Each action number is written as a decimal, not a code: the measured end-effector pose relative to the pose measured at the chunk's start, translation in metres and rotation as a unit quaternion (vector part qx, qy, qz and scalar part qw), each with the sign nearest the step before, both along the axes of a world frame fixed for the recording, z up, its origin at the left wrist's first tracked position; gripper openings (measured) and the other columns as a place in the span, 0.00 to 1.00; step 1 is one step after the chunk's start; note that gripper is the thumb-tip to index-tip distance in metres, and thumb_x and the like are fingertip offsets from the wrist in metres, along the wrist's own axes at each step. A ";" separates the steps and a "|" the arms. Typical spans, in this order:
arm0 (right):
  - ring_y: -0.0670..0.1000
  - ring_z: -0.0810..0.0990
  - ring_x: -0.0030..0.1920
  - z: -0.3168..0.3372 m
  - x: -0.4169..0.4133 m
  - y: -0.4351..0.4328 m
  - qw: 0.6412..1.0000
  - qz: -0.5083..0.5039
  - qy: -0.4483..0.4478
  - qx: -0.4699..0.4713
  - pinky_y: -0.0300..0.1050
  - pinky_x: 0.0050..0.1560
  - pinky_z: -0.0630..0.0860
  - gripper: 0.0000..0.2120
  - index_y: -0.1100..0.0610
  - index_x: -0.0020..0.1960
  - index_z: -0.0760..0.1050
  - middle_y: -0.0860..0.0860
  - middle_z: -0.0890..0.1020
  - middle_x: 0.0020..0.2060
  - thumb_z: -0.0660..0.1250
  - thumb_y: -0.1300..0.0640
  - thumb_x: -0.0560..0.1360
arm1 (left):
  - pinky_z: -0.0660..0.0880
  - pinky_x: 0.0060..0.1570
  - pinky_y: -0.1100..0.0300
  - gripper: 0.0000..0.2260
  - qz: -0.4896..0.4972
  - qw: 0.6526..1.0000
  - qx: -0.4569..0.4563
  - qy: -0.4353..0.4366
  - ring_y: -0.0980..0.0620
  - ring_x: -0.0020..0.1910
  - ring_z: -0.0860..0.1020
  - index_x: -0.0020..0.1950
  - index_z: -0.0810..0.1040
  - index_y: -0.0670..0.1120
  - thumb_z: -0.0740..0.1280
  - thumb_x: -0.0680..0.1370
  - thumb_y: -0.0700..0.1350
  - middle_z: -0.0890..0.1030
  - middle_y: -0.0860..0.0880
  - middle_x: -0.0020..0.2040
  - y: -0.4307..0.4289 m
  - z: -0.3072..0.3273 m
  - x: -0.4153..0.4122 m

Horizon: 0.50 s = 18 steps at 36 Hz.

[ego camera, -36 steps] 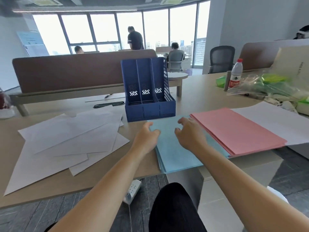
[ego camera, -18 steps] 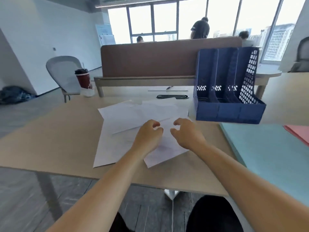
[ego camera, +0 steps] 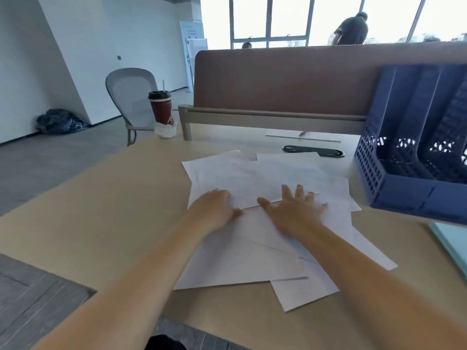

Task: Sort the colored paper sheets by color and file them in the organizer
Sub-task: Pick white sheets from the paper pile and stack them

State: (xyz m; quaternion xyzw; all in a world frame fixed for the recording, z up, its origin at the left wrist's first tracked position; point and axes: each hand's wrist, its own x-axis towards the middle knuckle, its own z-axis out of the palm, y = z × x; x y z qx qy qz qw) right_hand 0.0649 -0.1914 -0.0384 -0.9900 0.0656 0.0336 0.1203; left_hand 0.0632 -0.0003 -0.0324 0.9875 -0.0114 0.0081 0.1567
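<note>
Several white paper sheets lie loosely overlapped on the tan desk. My left hand rests on their left part with fingers curled against the paper. My right hand lies flat on the sheets, fingers spread. Neither hand has lifted a sheet. The dark blue file organizer with its upright slots stands at the right, its slots showing no paper. A corner of the light blue paper stack shows at the right edge.
A dark red takeaway cup stands on a tissue at the desk's far left. A black cable slot and a pen lie behind the sheets. A brown divider panel closes the back. A grey chair stands beyond.
My view and both hands swung left from the blue and pink stacks to the white sheets. Both hands now press down on the white paper, the right hand flattened out.
</note>
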 end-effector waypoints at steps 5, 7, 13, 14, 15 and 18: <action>0.62 0.48 0.79 0.002 0.003 0.003 1.000 -0.009 0.009 -0.005 0.69 0.74 0.43 0.44 0.47 0.80 0.48 0.57 0.48 0.80 0.46 0.23 0.73 | 0.75 0.50 0.54 0.12 -0.028 0.995 0.055 -0.075 0.45 0.55 0.77 0.60 0.76 0.47 0.63 0.79 0.50 0.81 0.47 0.55 0.001 0.001 -0.006; 0.62 0.49 0.79 0.003 0.005 0.003 1.000 -0.013 0.012 0.004 0.68 0.75 0.44 0.44 0.48 0.80 0.49 0.58 0.50 0.80 0.47 0.24 0.73 | 0.75 0.51 0.54 0.13 -0.048 0.995 0.057 -0.063 0.45 0.57 0.77 0.62 0.76 0.48 0.62 0.78 0.44 0.80 0.47 0.57 0.000 0.001 -0.007; 0.62 0.53 0.78 0.010 0.005 -0.006 0.998 0.010 -0.009 0.062 0.60 0.77 0.52 0.41 0.52 0.79 0.56 0.60 0.56 0.78 0.54 0.28 0.75 | 0.76 0.50 0.53 0.13 -0.037 0.997 0.034 -0.060 0.43 0.52 0.77 0.52 0.81 0.44 0.60 0.74 0.35 0.81 0.45 0.51 0.004 0.006 -0.014; 0.61 0.54 0.78 0.010 0.003 -0.009 0.998 0.012 -0.012 0.063 0.59 0.76 0.53 0.40 0.52 0.78 0.58 0.59 0.58 0.78 0.54 0.29 0.76 | 0.76 0.47 0.54 0.12 -0.029 0.997 0.033 -0.066 0.43 0.49 0.77 0.48 0.81 0.45 0.60 0.74 0.34 0.80 0.46 0.48 0.005 0.006 -0.015; 0.61 0.55 0.77 0.011 0.000 -0.011 0.998 0.010 -0.013 0.055 0.60 0.76 0.54 0.39 0.52 0.78 0.59 0.59 0.60 0.77 0.53 0.29 0.76 | 0.75 0.45 0.55 0.12 -0.017 0.997 0.031 -0.075 0.43 0.47 0.77 0.45 0.81 0.46 0.60 0.73 0.35 0.80 0.47 0.45 0.007 0.006 -0.016; 0.61 0.52 0.78 0.013 -0.012 -0.019 0.999 -0.033 -0.003 0.010 0.67 0.75 0.50 0.37 0.50 0.77 0.60 0.55 0.59 0.78 0.48 0.28 0.77 | 0.69 0.37 0.57 0.10 0.012 0.996 0.042 -0.076 0.45 0.43 0.76 0.35 0.74 0.48 0.60 0.73 0.36 0.75 0.50 0.37 0.003 0.010 -0.021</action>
